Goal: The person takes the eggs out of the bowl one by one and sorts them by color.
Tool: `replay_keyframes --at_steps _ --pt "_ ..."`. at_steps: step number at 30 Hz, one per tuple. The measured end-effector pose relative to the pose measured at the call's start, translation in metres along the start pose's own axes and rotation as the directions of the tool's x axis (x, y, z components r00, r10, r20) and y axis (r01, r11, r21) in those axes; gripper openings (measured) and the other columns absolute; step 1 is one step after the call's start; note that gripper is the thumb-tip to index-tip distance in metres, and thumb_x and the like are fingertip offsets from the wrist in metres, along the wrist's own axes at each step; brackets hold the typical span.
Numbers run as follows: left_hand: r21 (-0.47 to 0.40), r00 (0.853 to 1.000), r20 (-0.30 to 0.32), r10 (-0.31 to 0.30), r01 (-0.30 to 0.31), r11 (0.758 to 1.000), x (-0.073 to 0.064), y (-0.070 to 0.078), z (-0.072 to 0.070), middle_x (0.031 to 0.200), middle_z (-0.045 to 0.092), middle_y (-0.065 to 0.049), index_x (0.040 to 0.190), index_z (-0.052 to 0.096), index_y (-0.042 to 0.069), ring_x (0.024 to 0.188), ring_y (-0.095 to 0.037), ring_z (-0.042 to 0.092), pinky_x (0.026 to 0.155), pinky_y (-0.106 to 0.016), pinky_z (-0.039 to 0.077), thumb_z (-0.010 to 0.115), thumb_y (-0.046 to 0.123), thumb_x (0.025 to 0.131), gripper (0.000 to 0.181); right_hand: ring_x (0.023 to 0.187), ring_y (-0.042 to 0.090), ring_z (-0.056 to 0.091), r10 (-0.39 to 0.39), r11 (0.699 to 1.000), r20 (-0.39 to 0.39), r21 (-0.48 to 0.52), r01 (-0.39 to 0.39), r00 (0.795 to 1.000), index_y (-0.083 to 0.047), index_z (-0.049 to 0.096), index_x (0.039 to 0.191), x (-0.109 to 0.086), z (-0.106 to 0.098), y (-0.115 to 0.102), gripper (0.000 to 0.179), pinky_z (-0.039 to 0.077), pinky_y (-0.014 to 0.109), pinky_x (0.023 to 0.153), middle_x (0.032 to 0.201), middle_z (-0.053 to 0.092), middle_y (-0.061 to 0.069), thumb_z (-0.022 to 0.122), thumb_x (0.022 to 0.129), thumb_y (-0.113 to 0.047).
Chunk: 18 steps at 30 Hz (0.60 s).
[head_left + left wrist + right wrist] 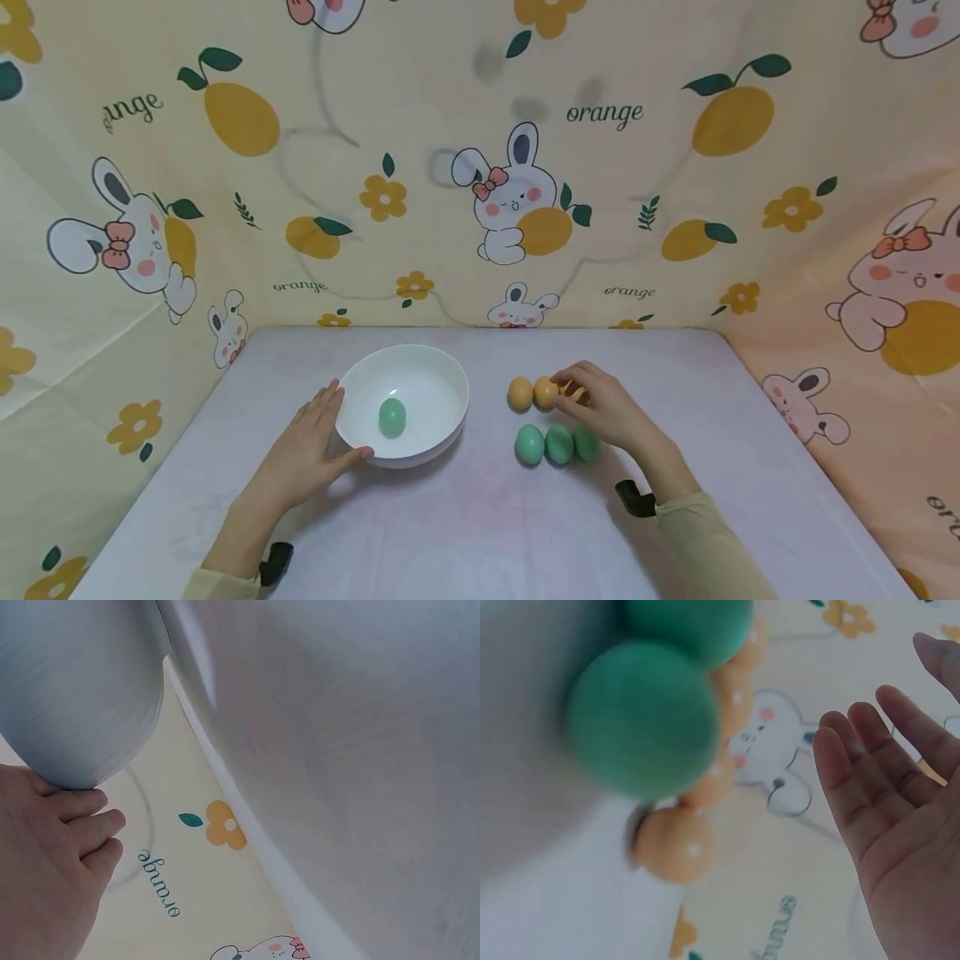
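A white bowl stands left of the middle of the table with one green egg inside it. My left hand rests against the bowl's near left side, thumb along the front rim. In the left wrist view its fingers touch the bowl's outer wall. Over the row of orange eggs hovers my right hand, fingers loosely bent and partly hiding that row. The right wrist view shows nothing in its palm. Three green eggs lie in a row nearer to me, just below that hand.
A pale cloth covers the table. Behind it and at both sides hangs a yellowish curtain printed with rabbits, oranges and flowers. Dark straps show at both wrists.
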State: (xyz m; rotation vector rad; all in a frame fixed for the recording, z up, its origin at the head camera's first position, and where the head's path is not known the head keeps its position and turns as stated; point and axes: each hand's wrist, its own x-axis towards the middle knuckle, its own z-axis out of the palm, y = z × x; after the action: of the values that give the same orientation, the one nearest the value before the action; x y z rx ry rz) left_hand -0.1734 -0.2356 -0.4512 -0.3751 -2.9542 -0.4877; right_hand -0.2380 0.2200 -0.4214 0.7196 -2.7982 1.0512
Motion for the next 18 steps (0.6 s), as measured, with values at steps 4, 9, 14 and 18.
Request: replay_keyframes --at_steps 4,9,14,18 --pt "-0.008 1.0 0.001 0.0 0.0 1.0 -0.001 -0.001 0.001 0.169 0.022 -0.026 0.16 0.025 -0.009 0.155 -0.046 0.022 0.126 -0.062 0.022 0.064 0.07 0.091 0.111 0.101 0.021 0.063 -0.042 0.999 0.013 0.029 0.042 0.999 -0.006 0.07 0.124 0.012 0.005 -0.012 0.03 0.06 0.042 0.086 0.119 0.066 0.01 0.073 0.099 -0.022" --pt "-0.011 1.0 0.002 -0.003 0.003 1.0 -0.001 -0.001 0.001 0.169 0.022 -0.025 0.16 0.025 -0.009 0.155 -0.046 0.022 0.126 -0.061 0.022 0.064 0.07 0.091 0.113 0.101 0.02 0.064 -0.08 0.996 0.029 0.052 0.079 0.996 -0.011 0.07 0.123 0.027 0.013 -0.027 0.029 0.061 0.044 0.087 0.12 0.066 0.007 0.073 0.1 -0.027" --pt "-0.005 1.0 0.007 -0.008 0.008 1.0 -0.001 0.0 0.002 0.169 0.021 -0.025 0.16 0.024 -0.009 0.156 -0.045 0.021 0.126 -0.06 0.022 0.06 0.074 0.091 0.114 0.102 0.018 0.064 -0.111 0.992 0.059 0.07 0.106 0.992 -0.012 0.07 0.123 0.042 0.02 -0.041 0.028 0.062 0.041 0.087 0.12 0.064 0.002 0.073 0.1 -0.027" --pt "-0.005 1.0 -0.001 -0.01 0.01 1.0 -0.001 0.0 0.002 0.169 0.022 -0.025 0.16 0.025 -0.008 0.155 -0.046 0.023 0.126 -0.061 0.023 0.06 0.074 0.091 0.114 0.102 0.016 0.063 -0.118 0.991 0.09 0.067 0.112 0.989 -0.014 0.069 0.124 0.053 0.025 -0.052 0.028 0.061 0.034 0.086 0.12 0.063 -0.002 0.073 0.1 -0.028"
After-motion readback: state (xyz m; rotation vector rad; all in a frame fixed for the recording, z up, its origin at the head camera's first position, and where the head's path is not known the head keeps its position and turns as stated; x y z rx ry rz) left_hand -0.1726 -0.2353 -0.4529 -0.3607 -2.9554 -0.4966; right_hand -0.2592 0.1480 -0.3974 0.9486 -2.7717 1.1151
